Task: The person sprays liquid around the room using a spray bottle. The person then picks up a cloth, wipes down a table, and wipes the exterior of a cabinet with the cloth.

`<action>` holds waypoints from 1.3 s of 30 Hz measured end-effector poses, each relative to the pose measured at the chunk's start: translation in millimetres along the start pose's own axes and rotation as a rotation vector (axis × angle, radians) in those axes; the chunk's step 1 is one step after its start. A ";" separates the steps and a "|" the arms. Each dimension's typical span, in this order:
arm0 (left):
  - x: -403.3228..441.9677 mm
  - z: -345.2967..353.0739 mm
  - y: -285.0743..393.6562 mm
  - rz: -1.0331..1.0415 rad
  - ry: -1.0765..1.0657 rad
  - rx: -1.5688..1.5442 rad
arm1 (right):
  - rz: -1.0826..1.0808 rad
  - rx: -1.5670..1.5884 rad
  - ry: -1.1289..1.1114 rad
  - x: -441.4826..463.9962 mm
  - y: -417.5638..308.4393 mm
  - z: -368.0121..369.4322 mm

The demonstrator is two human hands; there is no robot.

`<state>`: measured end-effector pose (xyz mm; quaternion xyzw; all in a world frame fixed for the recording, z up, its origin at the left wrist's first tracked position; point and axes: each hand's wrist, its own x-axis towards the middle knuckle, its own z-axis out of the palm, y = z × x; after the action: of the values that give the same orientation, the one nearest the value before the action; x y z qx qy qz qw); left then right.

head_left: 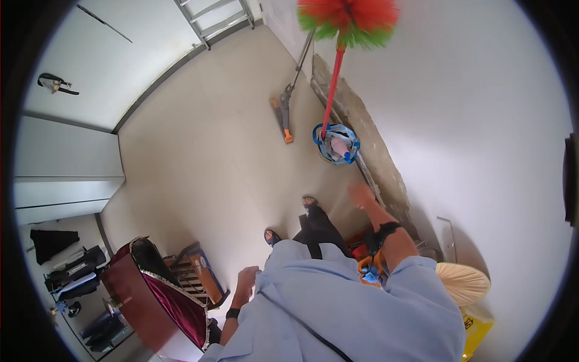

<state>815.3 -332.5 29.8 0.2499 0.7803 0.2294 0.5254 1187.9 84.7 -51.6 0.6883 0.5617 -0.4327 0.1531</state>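
Note:
My right hand is held out over the floor by the damaged wall base, smeared by motion, so its fingers cannot be made out. Closest to it stands a blue-rimmed bin with a pink bottle inside. A red pole rises from the bin, topped by a red and green bristle duster. Beside my shirt, my left hand hangs low with its fingers bent; whether it holds anything is hidden.
A grey and orange floor mop leans near the bin. At the top is a metal ladder. A dark red table and a box stand at lower left. A round beige stool is at lower right.

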 end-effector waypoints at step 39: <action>-117.1 178.9 -202.7 -0.447 0.880 -1.793 | -1.043 -1.085 -0.535 -139.7 -410.1 281.9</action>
<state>990.1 -545.4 -74.8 -0.4926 0.4739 0.6969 0.2168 697.8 -69.1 5.3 0.0391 0.8877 -0.2655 0.3742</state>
